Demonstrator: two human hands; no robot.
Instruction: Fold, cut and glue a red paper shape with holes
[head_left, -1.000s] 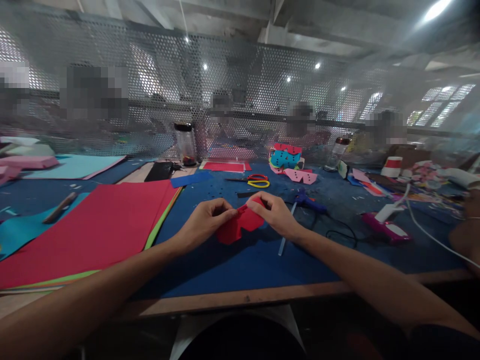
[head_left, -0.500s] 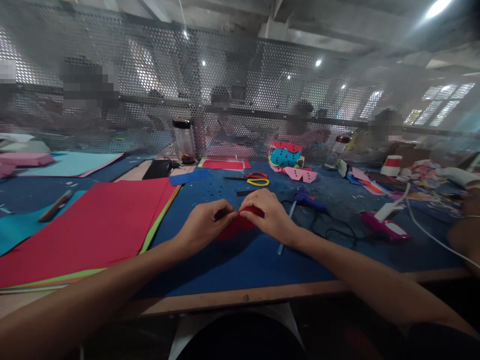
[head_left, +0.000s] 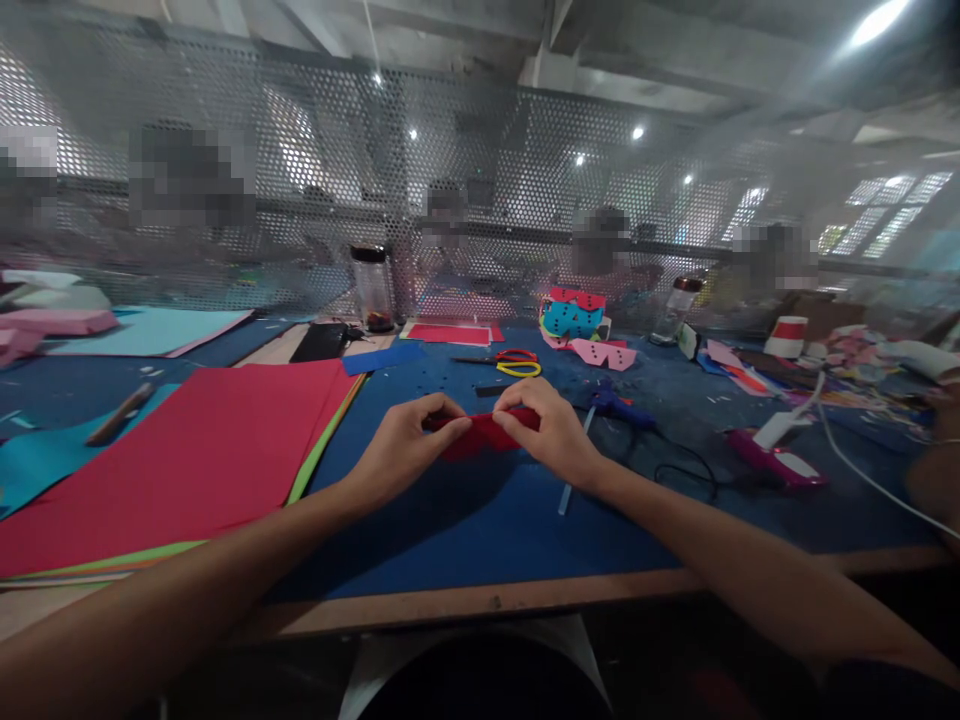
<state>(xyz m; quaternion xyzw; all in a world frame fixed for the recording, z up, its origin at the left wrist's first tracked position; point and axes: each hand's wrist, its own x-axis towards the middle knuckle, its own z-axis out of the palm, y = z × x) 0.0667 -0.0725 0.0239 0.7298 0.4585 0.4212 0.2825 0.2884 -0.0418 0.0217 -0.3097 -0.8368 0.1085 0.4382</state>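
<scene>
Between my two hands is a small piece of red paper (head_left: pixel 480 436), held just above the blue table mat. My left hand (head_left: pixel 409 440) pinches its left part between thumb and fingers. The right part is pinched by my right hand (head_left: pixel 546 430), whose fingers hide some of it. Beyond the hands lie scissors (head_left: pixel 517 362) with red and yellow handles and a dark strip (head_left: pixel 491 390). A blue glue gun (head_left: pixel 619 405) with a clear glue stick (head_left: pixel 576 470) rests right beside my right hand.
Stacked red sheets (head_left: pixel 195 440) cover the left, with a knife-like tool (head_left: pixel 120 415) on teal paper. At the back stand a jar (head_left: pixel 373 290) and cut paper pieces (head_left: pixel 574 318). A magenta power strip (head_left: pixel 776 460) with a white cable lies right. A perforated screen (head_left: pixel 480 130) closes the far side.
My hands have moved slightly apart along the red paper, and more of its upper edge shows between them. The paper has tilted, looking flatter and wider than before.
</scene>
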